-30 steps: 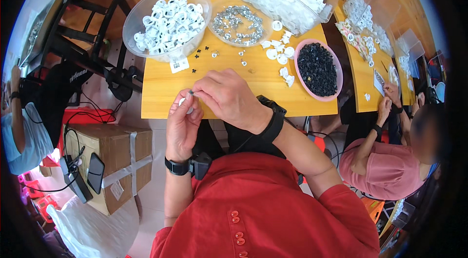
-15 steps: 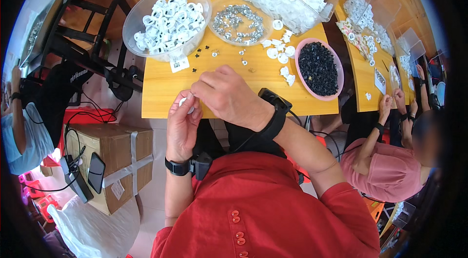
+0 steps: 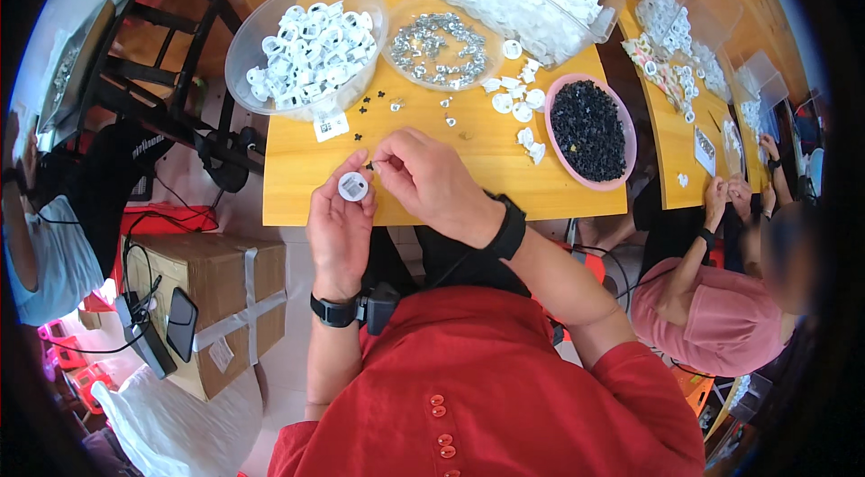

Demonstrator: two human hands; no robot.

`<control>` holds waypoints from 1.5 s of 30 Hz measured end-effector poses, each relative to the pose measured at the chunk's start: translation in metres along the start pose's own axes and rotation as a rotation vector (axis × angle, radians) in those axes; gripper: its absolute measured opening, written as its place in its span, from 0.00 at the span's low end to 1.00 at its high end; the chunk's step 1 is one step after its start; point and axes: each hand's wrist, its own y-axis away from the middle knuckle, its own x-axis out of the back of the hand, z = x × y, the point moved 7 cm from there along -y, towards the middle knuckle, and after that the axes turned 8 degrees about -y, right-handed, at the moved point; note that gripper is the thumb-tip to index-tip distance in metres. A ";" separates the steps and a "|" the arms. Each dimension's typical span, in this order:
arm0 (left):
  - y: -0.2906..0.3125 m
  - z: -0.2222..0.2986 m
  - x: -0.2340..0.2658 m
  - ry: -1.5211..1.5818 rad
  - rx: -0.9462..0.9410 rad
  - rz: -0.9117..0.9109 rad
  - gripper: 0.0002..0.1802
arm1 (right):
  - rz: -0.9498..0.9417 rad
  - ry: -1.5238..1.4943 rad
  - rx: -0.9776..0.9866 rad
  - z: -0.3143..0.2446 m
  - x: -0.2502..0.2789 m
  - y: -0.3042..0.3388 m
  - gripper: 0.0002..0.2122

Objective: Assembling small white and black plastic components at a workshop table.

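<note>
My left hand (image 3: pixel 341 220) holds a small round white plastic part (image 3: pixel 352 187), its flat face with a dark slot turned up. Close to its right side, my right hand (image 3: pixel 423 180) has thumb and forefinger pinched together. A small black cross-shaped piece (image 3: pixel 369 165) shows at those fingertips; whether it is gripped or lies on the table behind them I cannot tell. Several similar black pieces (image 3: pixel 358 137) lie on the wooden table (image 3: pixel 306 180) beyond my hands, with a few tiny metal parts (image 3: pixel 450 121) to their right.
A clear tub (image 3: pixel 243 72) of white parts stands at the far left, beside a shallow dish (image 3: pixel 491 36) of metal bits. Behind is a clear bin (image 3: pixel 613 4) of white pieces. At right sits a pink bowl (image 3: pixel 631 144) of black pieces. Co-workers sit on both sides.
My hands have come apart slightly. The left has turned the round white part face up, and the right has shifted a little to the right, off it.
</note>
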 end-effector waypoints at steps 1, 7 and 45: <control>0.000 0.002 -0.002 0.013 -0.024 -0.015 0.17 | 0.040 -0.150 -0.130 0.006 0.002 0.006 0.04; 0.003 0.001 -0.012 -0.057 -0.116 -0.047 0.20 | 0.173 -0.030 -0.044 -0.004 0.005 0.016 0.04; 0.019 0.023 -0.007 -0.244 -0.361 -0.156 0.20 | 0.205 -0.154 0.056 -0.038 -0.007 0.015 0.06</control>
